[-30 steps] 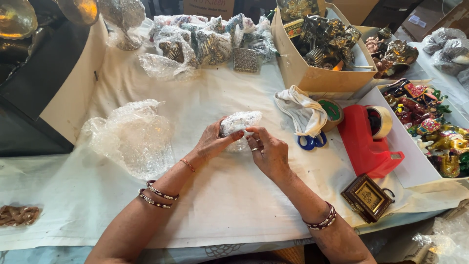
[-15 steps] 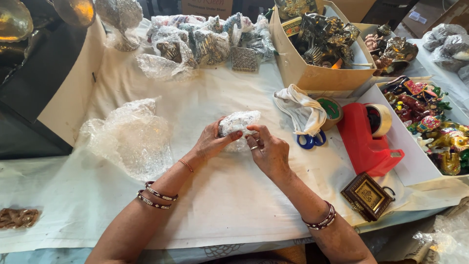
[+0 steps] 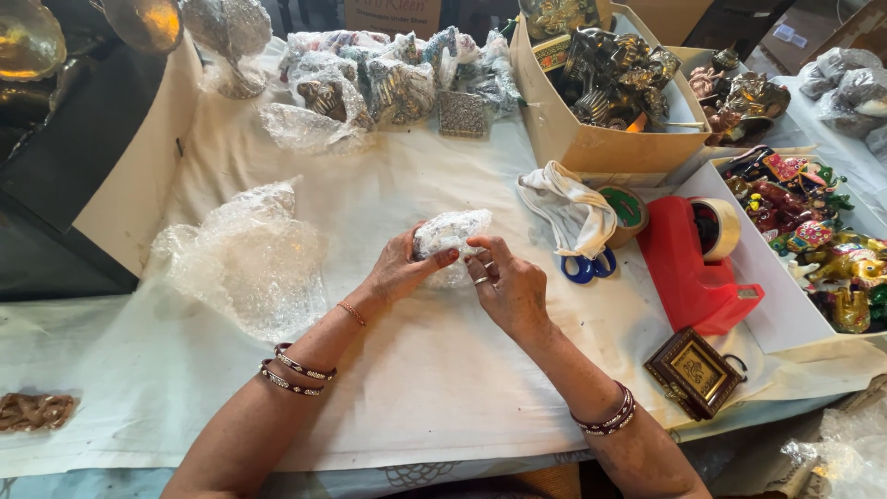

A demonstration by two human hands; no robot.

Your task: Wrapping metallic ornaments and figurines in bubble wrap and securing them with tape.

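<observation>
Two hands wrapping a small bundle at a packing table

The left hand (image 3: 397, 270) and right hand (image 3: 506, 286) both grasp a small bubble-wrapped bundle (image 3: 450, 233) just above the white table covering (image 3: 434, 388), near the table's middle. A loose sheet of bubble wrap (image 3: 245, 259) lies to the left; a red tape dispenser (image 3: 688, 268), blue-handled scissors (image 3: 585, 268) and a white cloth (image 3: 568, 208) lie to the right. Behind these stands a tan cardboard box (image 3: 591, 148) of dark metal figurines, and wrapped pieces (image 3: 388, 79) crowd the far edge

View: one head camera, looking steeply down from the near edge.
Facing: across the worktop (image 3: 443, 370) toward its far side.
Nearness: close, both forearms filling the near frame.
</observation>
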